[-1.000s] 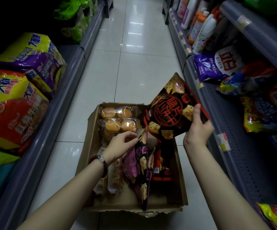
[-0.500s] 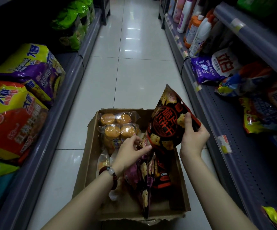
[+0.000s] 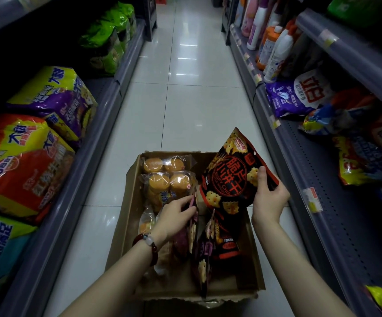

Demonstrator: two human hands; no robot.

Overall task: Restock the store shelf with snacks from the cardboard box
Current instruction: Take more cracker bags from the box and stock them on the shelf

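One cracker bag (image 3: 229, 177) sits in the right hand's (image 3: 268, 197) grip.

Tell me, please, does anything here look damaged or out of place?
The cardboard box has a ragged, torn near edge. On the right-hand shelf, snack bags lie tumbled at angles beside a purple detergent bag lying flat, not stood in rows. Nothing looks spilled.

left hand (image 3: 174, 213): fingers curled, reaching down | right hand (image 3: 268, 197): gripping, raised
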